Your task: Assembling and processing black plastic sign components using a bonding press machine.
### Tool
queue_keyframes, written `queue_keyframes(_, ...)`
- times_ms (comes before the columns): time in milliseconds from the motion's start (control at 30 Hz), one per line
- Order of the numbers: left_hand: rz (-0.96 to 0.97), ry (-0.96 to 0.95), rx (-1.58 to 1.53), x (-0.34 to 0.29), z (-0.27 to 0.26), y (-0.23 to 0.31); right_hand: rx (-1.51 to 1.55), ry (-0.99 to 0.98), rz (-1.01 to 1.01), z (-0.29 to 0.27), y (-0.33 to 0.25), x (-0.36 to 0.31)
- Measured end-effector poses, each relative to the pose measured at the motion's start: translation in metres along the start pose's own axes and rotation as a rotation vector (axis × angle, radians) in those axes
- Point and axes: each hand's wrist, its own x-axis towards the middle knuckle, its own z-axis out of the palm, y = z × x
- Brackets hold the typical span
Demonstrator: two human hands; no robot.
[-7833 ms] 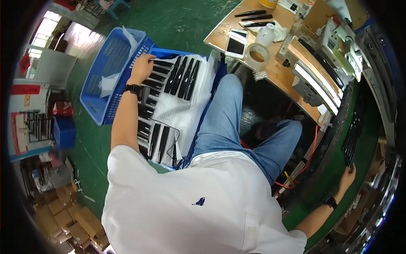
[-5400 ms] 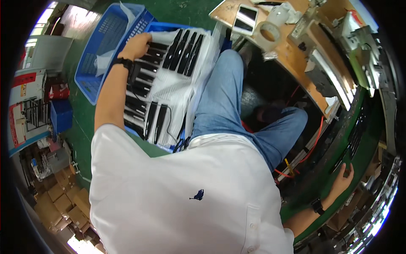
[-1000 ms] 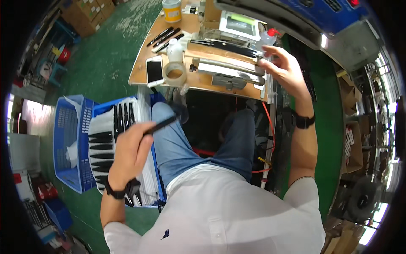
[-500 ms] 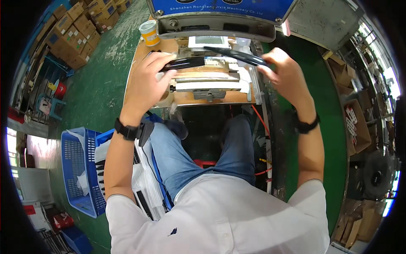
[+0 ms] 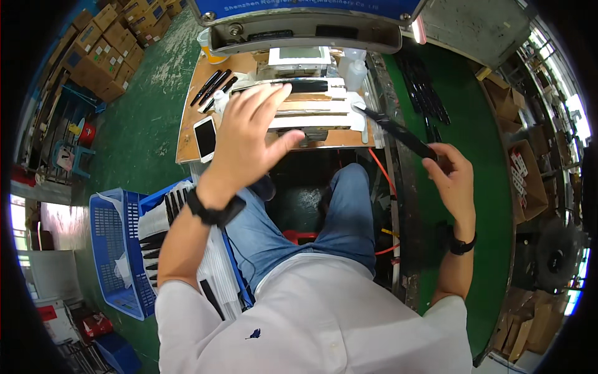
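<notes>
A long, narrow glossy black piece with a tapered end is gripped at its near end by my right hand. It slants out over the right edge of the bench, its far tip close to a white cloth. My left hand is raised over the left of the bench, fingers spread and thumb out, with nothing in it. Just beyond those fingertips, another black piece lies across the fixture, which has pale, layered bars. My left hand covers the fixture's left end.
A blue machine head overhangs the bench's far side. On the left lie several black pieces and a white phone; a plastic bottle stands at right. More black pieces lie on the green surface. A blue basket stands lower left.
My left hand has let go of the black piece at the fixture and opened. My right hand has moved right and nearer to me, carrying its black piece off the fixture.
</notes>
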Motion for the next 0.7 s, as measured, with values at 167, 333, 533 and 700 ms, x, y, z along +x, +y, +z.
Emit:
queue_keyframes(167, -0.161, -0.101, -0.297, -0.032, -0.03, 0.05, -0.01, -0.227, -0.3, 0.051, -0.055, 0.01)
queue_keyframes(333, -0.55, -0.321, -0.311, -0.067, -0.053, 0.063, -0.084, -0.267, -0.68, 0.102, -0.105, 0.022)
queue_keyframes(533, -0.72, -0.215, -0.422, -0.079, -0.051, 0.067, -0.383, -0.081, -0.967, 0.162, -0.133, -0.014)
queue_keyframes(700, -0.764, -0.235, -0.483, -0.087, -0.068, 0.075, -0.65, 0.086, -0.798, 0.15, -0.105, -0.005)
